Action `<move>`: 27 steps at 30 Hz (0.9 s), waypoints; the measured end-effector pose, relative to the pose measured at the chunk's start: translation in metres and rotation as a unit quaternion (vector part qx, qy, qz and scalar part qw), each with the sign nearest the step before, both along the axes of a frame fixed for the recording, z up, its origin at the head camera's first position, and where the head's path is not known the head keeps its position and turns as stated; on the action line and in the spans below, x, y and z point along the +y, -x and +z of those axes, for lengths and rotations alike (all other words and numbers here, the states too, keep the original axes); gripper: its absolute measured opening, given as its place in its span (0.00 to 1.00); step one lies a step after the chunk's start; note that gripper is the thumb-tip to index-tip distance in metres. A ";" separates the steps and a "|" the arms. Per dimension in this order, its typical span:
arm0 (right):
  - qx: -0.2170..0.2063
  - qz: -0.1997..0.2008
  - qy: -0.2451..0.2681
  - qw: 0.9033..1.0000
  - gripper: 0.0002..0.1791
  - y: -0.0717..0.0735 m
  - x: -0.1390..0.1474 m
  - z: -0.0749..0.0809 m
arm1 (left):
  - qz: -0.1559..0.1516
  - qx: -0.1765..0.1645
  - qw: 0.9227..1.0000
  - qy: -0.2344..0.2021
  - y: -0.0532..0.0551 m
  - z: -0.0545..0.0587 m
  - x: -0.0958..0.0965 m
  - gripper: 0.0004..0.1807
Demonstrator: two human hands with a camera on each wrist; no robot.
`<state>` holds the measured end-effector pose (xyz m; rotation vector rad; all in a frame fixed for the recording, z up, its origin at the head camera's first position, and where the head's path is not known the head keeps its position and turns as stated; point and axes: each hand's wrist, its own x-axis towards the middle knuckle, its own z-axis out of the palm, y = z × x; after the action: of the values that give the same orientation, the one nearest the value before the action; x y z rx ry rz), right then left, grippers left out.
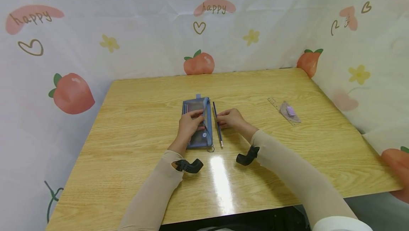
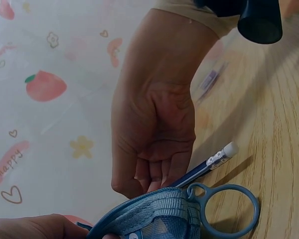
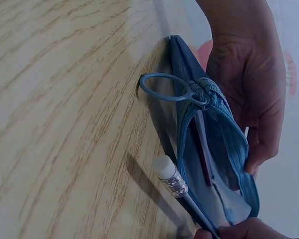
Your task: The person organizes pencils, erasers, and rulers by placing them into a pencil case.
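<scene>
A blue mesh zip pouch [image 1: 197, 143] lies on the table, its long zipped side toward the right. My left hand [image 1: 189, 122] pinches the edge of its opening; in the right wrist view the mouth gapes and a dark red stick [image 3: 202, 154] shows inside. A blue ring [image 3: 164, 87] hangs from the zip end. Beside the pouch, my right hand [image 1: 232, 119] pinches a dark blue pencil [image 1: 219, 133] along its shaft. The pencil's white eraser end [image 3: 164, 168] points toward the near table edge. Its shaft runs right alongside the pouch opening.
To the right on the wooden table [image 1: 319, 146] lie a clear ruler [image 1: 273, 104] and a clear protractor-like piece [image 1: 296, 119], with a small purple block [image 1: 290, 111] on top. A printed white sheet [image 1: 153, 46] stands behind the table.
</scene>
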<state>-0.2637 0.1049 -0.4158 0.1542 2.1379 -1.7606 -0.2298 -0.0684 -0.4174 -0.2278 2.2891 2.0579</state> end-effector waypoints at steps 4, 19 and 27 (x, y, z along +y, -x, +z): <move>0.003 0.002 0.001 1.000 0.17 0.000 -0.003 0.000 | 0.000 0.002 1.000 -0.002 0.000 -0.001 0.000 0.17; -0.011 0.011 0.013 1.000 0.16 0.000 -0.016 0.004 | -0.001 0.008 1.000 -0.018 0.000 0.000 0.001 0.17; -0.016 0.010 0.023 1.000 0.17 0.003 -0.024 0.004 | -0.007 0.012 1.000 -0.014 0.000 0.000 0.000 0.17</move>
<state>-0.2669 0.0810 -0.4121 0.1462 2.0673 -1.7825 -0.2301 -0.0686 -0.4179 -0.1852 2.2673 2.0962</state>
